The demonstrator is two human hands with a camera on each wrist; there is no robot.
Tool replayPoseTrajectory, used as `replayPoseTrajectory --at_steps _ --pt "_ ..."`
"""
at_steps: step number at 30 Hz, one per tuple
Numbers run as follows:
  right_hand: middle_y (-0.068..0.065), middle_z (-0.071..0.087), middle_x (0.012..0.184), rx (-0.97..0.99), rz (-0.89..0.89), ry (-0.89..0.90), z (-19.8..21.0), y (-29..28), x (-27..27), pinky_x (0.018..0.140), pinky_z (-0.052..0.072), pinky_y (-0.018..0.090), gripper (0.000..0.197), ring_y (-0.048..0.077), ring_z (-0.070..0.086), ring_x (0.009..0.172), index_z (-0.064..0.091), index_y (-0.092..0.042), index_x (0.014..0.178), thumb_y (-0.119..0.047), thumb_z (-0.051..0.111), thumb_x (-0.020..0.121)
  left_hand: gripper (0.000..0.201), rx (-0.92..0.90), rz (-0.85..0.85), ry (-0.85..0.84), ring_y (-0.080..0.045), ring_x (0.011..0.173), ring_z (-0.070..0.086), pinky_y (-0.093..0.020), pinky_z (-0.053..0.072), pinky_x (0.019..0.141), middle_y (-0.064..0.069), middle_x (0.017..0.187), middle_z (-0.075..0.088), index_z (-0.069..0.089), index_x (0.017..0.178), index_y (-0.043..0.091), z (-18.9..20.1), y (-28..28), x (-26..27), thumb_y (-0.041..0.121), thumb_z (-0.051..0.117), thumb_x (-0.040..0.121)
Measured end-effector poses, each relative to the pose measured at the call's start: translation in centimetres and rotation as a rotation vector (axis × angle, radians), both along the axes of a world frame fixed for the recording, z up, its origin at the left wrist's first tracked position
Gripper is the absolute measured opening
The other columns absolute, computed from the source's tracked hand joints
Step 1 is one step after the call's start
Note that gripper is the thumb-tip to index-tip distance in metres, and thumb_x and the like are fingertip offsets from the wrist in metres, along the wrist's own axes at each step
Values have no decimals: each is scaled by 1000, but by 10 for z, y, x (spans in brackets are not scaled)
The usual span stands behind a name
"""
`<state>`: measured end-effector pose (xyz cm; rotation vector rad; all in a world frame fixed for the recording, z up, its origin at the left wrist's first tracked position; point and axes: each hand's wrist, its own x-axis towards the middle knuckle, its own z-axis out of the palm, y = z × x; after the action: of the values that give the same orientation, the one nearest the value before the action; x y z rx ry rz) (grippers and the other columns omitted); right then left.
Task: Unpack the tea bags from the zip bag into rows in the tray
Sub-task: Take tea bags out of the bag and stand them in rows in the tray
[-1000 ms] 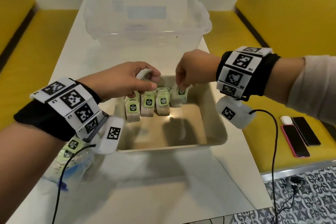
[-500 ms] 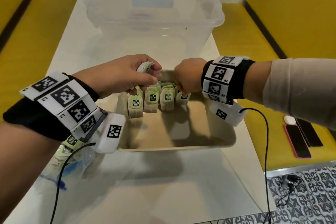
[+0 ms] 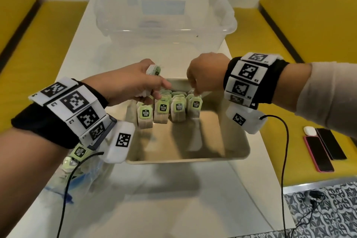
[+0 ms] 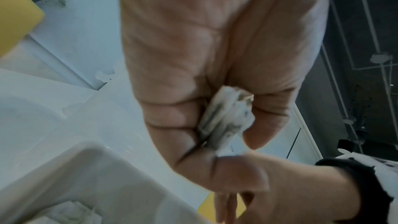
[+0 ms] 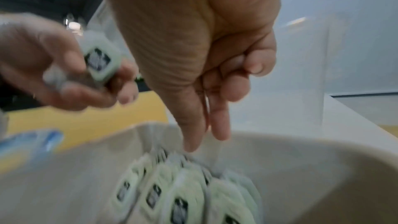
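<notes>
Head view: my R hand (image 3: 202,75) had shifted left along the tray (image 3: 222,152) row since 1 s ago.
R fingers: straight, touching the tea bags (image 3: 178,107), grasping none.
L hand (image 3: 131,85): clenched round spare tea bags (image 3: 152,69).
Meaning: row got tidied; next bag pending.

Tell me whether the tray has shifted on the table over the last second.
No. The tray sits square behind the same near edge of the clear box, with the same gap between them.
</notes>
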<state>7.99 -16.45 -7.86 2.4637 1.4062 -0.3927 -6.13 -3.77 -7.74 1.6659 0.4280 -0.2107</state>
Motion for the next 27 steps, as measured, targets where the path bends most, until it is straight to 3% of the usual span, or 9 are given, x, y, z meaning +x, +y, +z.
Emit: replayPoseTrajectory --at_steps 3,5,7,11,16,19,24,27 --pt "-9 62 76 267 -44 289 29 -7 -5 59 45 21 26 10 59 69 63 -21 86 -28 81 69 15 -76 19 13 -15 73 62 -26 58 58 -9 101 66 46 91 12 5 -6 4 -3 47 90" --pt "-5 67 84 421 -87 536 44 -11 -14 51 47 15 31 0 56 53 62 -20 89 -23 83 67 14 -106 21 6 -17 81 66 -33 59 68 -12 100 66 52 95 11 7 -11 6 -2 47 91" --pt "0 69 85 509 -98 611 51 -16 -21 48 46 13 30 -2 53 46 62 -18 90 -23 82 68 15 -112 6 -14 -14 83 68 -32 59 70 -10 97 66 56 100 10 9 -17 8 1 52 89" --pt "3 71 78 571 -75 520 51 -22 -28 46 44 11 13 -2 52 41 63 -22 78 -22 75 78 24 -142 -6 -42 -11 83 70 -30 59 70 -7 97 67 54 110 2 10 -25 10 0 55 87" --pt "-9 64 61 598 -144 433 52 -28 -22 43 41 8 12 -1 53 39 64 -24 78 -21 75 78 28 -201 -67 -77 -16 89 70 -31 59 73 -8 93 69 58 105 8 7 -30 7 15 60 78" --pt "-5 66 63 609 -199 414 53 -32 -19 41 39 7 14 4 59 47 63 -23 78 -21 77 76 35 -251 -36 -94 -20 88 70 -29 59 70 -9 93 71 59 107 6 5 -31 7 23 58 77" --pt "2 68 67 583 -225 438 54 -37 -11 59 54 25 8 7 60 52 68 -15 82 -14 75 78 10 -186 94 -104 -17 80 71 -28 60 64 -8 92 69 58 96 9 -1 -27 6 15 51 91" --pt "2 68 71 460 -208 370 49 -35 -5 59 52 22 14 7 57 54 68 -18 85 -6 68 80 9 -113 155 -99 -12 75 70 -31 59 64 -3 89 69 57 94 11 -3 -20 4 12 48 95"
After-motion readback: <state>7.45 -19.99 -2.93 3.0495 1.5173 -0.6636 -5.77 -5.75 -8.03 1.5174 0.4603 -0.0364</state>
